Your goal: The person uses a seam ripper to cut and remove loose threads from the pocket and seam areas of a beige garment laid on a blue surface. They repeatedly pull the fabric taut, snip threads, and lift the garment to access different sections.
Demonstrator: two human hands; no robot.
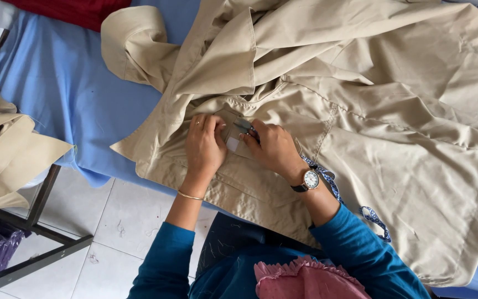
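A large beige garment (372, 127) lies spread over a blue-covered table (56, 83). My left hand (203, 147), with a ring and a thin bangle, presses flat on the garment near a small white label (232, 144). My right hand (272, 147), with a wristwatch on its wrist, grips small metal snips (243, 127) whose tips point at the fabric just above the label. Both hands are close together over the same seam area.
More beige cloth (1, 149) is piled at the left on a dark metal frame (34, 221). A red cloth (73, 11) lies at the top edge. A blue patterned strap (338, 194) trails by my right forearm. White tiled floor (117, 221) shows below.
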